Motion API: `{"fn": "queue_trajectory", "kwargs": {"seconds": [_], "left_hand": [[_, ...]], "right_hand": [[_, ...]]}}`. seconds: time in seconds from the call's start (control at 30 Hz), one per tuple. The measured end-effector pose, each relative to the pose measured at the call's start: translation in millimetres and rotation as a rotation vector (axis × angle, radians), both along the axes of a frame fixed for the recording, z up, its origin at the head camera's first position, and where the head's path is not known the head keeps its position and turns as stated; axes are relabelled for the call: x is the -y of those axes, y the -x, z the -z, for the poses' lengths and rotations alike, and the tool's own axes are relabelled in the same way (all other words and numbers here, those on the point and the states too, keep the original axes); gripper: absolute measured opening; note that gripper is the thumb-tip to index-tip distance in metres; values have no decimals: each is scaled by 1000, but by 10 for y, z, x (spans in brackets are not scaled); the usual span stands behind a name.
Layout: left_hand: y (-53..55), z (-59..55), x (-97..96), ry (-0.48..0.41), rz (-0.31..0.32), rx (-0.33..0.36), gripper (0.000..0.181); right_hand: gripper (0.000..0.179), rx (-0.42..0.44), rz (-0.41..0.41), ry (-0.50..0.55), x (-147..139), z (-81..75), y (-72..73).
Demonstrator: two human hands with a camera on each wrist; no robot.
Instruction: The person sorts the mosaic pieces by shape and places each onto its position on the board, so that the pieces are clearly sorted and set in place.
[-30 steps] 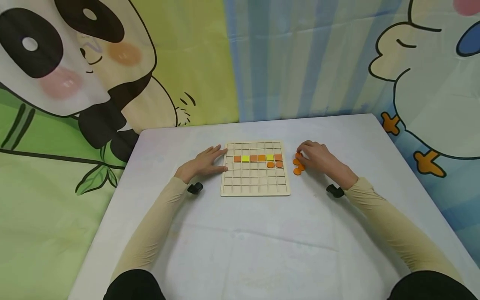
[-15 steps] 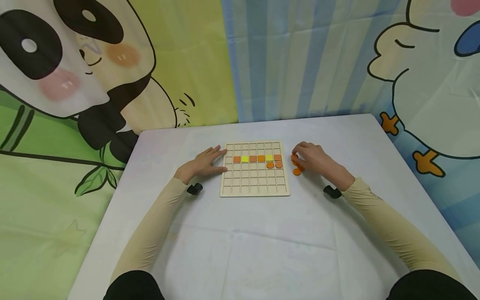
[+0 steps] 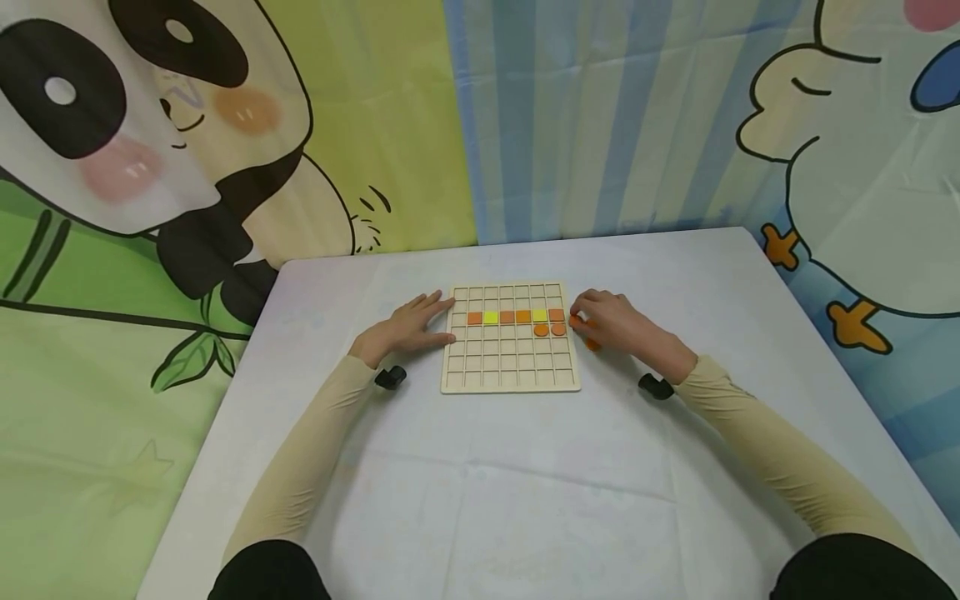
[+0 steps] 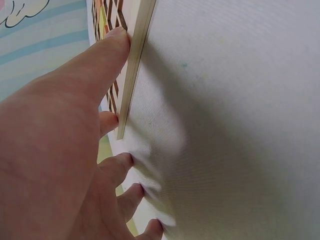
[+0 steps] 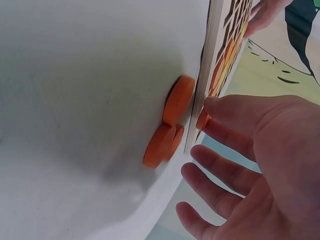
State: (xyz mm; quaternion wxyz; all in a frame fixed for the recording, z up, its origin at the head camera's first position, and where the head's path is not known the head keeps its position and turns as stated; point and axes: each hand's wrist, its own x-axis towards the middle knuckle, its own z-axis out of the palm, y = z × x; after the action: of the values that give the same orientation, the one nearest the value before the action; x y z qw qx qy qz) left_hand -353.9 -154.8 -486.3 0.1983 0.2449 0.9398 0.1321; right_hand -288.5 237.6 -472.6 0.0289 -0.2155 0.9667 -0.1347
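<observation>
A pale wooden grid board [image 3: 510, 385] lies flat on the table. Across one of its upper rows runs a line of orange and yellow square tiles [image 3: 522, 317]. Two round orange discs [image 3: 542, 331] sit in cells below that row's right end. My left hand [image 3: 408, 325] rests at the board's left edge, fingers spread, with the thumb [image 4: 107, 55] touching the rim. Between thumb and forefinger my right hand [image 3: 618, 321] pinches an orange disc [image 5: 202, 120] by the board's right edge. Several loose orange discs [image 5: 179, 100] lie on the cloth below that hand, partly hidden in the head view.
A white cloth covers the table [image 3: 487, 483], whose far edge meets a cartoon-printed backdrop [image 3: 555, 117]. Small black devices [image 3: 390, 377] are worn at both wrists.
My right hand has moved left from the loose discs toward the board's right edge, carrying an orange disc. My left hand has stayed in place on the board.
</observation>
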Motion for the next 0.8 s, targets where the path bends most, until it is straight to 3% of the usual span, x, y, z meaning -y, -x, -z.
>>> {"fn": "queue_trajectory", "kwargs": {"seconds": [0.37, 0.6, 0.8], "left_hand": [[9, 9, -4, 1, 0, -1, 84], [14, 9, -1, 1, -3, 3, 85], [12, -4, 0, 4, 0, 11, 86]], "right_hand": [[19, -71, -94, 17, 81, 31, -18], [19, -94, -101, 31, 120, 9, -21], [17, -57, -91, 36, 170, -13, -29]]}}
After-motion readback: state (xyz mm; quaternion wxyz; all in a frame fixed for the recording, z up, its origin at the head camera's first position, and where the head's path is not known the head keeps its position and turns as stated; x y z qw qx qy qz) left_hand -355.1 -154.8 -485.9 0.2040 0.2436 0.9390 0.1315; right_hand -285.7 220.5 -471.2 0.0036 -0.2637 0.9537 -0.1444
